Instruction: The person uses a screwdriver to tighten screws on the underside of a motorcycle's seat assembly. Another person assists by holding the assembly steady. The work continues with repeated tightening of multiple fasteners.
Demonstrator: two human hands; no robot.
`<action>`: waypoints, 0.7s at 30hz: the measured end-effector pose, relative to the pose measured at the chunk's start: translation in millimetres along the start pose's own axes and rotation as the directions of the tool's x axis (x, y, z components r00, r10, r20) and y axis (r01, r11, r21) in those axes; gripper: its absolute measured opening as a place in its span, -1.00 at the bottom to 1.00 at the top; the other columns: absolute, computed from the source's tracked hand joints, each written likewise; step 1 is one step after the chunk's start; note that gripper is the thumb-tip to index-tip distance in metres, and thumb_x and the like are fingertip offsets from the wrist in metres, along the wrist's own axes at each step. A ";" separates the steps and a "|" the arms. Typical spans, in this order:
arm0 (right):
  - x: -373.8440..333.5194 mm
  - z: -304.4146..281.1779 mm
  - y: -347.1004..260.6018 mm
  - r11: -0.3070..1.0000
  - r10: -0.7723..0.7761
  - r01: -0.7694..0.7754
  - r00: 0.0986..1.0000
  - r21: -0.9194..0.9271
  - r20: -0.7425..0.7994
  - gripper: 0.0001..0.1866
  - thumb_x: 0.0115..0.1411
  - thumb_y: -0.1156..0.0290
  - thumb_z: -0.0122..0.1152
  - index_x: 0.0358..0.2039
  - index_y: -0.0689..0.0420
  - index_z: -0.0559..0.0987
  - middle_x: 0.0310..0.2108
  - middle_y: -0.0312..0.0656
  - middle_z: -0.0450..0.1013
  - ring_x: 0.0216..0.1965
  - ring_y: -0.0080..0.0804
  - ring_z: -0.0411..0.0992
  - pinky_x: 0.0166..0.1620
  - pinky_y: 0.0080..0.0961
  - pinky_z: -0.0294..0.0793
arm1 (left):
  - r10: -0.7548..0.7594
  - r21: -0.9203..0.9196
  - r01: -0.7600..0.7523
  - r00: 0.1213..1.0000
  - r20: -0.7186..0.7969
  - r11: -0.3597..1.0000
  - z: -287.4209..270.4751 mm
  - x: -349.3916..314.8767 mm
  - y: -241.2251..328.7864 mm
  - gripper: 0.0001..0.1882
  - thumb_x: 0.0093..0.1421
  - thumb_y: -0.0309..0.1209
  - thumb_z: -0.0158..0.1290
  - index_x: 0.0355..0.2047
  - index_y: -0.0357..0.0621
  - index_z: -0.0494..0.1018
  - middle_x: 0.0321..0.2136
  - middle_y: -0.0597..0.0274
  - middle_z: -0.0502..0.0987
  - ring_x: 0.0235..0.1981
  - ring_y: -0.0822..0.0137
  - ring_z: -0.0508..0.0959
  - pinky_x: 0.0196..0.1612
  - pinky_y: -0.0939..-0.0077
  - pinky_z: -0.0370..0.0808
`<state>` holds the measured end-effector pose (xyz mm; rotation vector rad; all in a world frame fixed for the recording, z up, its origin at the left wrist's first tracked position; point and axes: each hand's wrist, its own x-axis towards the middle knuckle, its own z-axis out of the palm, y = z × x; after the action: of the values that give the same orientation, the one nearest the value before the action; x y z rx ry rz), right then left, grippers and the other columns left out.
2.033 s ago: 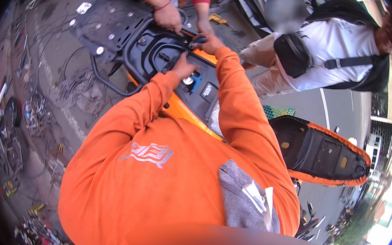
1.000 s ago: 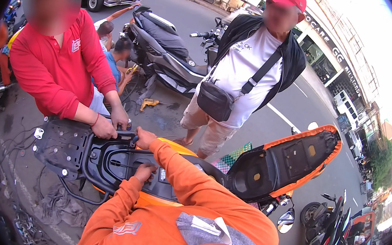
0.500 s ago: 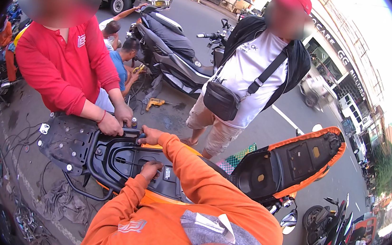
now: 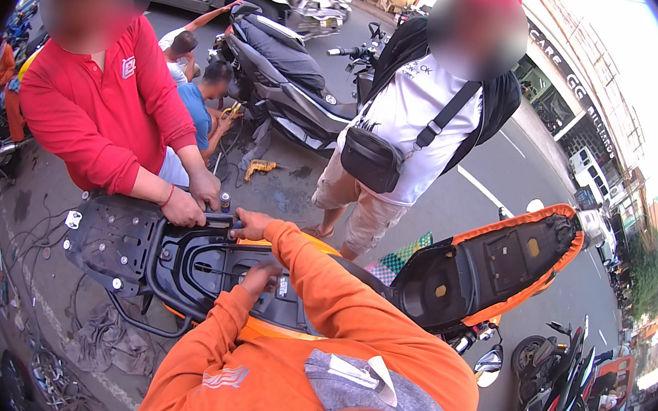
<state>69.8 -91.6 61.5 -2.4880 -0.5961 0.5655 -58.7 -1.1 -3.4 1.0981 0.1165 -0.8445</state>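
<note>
Orange-and-black scooter [image 4: 247, 256] stands between the wearer and a co-worker [image 4: 102, 117] in red. Right hand [image 4: 252, 226] at the rear black rail [image 4: 152, 263], small blue bit at the fingertips; fingers bent, can't tell if grip is clamped. Left hand [image 4: 259, 280] low over the scooter's dark top panel, fingers partly hidden, grip state can't tell. Co-worker's hands on the rail, just beside right hand. Seat [image 4: 490, 271] tipped up, underside showing; yellow drill [image 4: 259, 168] on ground
</note>
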 end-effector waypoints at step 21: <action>16.8 -16.7 -3.8 0.966 0.013 -0.106 0.932 0.237 0.363 -0.73 0.25 0.24 0.27 -0.06 -0.01 0.62 -0.28 -0.25 0.59 -0.26 -0.45 0.48 -0.18 -0.43 0.49 | 0.371 -0.442 -0.278 0.918 0.138 0.853 38.6 80.9 28.2 -0.44 0.35 -0.09 0.01 0.27 0.01 0.22 0.21 0.19 0.36 0.18 0.26 0.39 0.18 0.21 0.39</action>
<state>90.7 -86.5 72.1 -2.1793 -0.5422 1.0670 3.6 -71.5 -2.6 0.5926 -0.0752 -0.5890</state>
